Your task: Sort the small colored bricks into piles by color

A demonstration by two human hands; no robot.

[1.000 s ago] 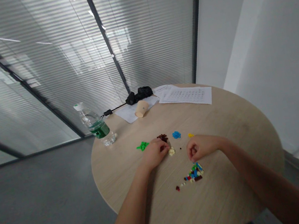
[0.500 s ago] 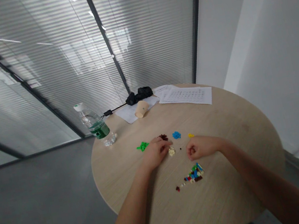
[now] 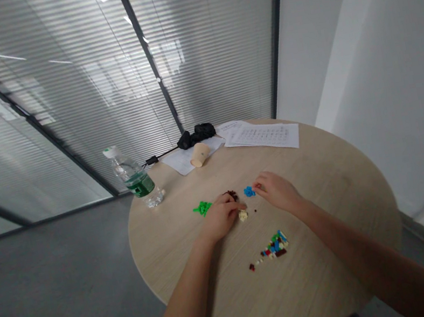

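Note:
My left hand rests on the table between a green pile of small toy bricks and a cream pile. Its fingers are apart, with the fingertips by a dark brown pile. Beside a blue pile, my right hand has its thumb and fingertips drawn together; whatever they hold is too small to make out. One tiny dark piece lies between the hands. Closer to me is a loose cluster of mixed-colour bricks, trailing off to a dark red piece.
A water bottle stands at the table's left edge. Toward the back lie a paper cup on its side, a black bundle with a cord, and printed sheets. Blinds and a white wall border the round table.
My right hand has moved forward and slightly left, up to the blue pile, and now covers the place of the yellow pieces. My left hand has barely shifted.

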